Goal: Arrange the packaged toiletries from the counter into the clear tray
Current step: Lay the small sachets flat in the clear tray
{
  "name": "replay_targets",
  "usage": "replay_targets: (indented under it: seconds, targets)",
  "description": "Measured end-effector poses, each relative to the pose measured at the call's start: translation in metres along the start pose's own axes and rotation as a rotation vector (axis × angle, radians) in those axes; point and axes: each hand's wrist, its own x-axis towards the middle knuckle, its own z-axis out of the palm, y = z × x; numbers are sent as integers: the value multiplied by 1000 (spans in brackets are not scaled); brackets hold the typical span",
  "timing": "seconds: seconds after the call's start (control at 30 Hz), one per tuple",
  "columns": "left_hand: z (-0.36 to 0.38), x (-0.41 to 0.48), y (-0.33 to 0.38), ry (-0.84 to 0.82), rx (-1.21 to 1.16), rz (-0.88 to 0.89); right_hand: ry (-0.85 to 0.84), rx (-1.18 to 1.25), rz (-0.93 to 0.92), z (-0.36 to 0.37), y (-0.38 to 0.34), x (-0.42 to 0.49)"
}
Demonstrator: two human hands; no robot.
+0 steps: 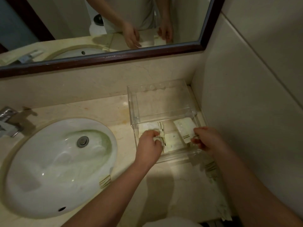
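A clear acrylic tray (157,89) stands on the marble counter in the right corner, against the wall. Inside its near half lie pale, flat toiletry packets with olive stripes. My left hand (150,143) reaches into the tray's left side, its fingers closed on a packet (159,138) there. My right hand (207,139) pinches the near end of another packet (184,128), which is tilted up over the tray's right side. A third packet (173,141) lies flat between my hands.
A white oval sink (54,167) fills the counter's left, with a chrome tap (8,120) behind it. More striped packets lie by the sink's rim (105,181) and along the counter's right edge (213,174). A dark-framed mirror (114,54) hangs above.
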Motion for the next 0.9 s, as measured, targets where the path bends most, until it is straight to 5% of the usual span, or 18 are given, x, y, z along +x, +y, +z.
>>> replay_targets:
  seconds: [0.1, 0.2, 0.43, 0.63, 0.9]
  targets:
    - [4, 4, -20, -211, 423, 349, 9, 47, 46, 6, 9, -11]
    - [5, 4, -27, -303, 666, 434, 59, 89, 28, 12, 15, -15]
    - [26, -7, -18, -464, 758, 553, 73, 217, 17, 23, 22, -12]
    - [24, -7, -24, -457, 718, 553, 42, 191, -10, 38, 20, -7]
    - [-3, 4, -40, -115, 581, 476, 18, -290, -252, 18, -2, 4]
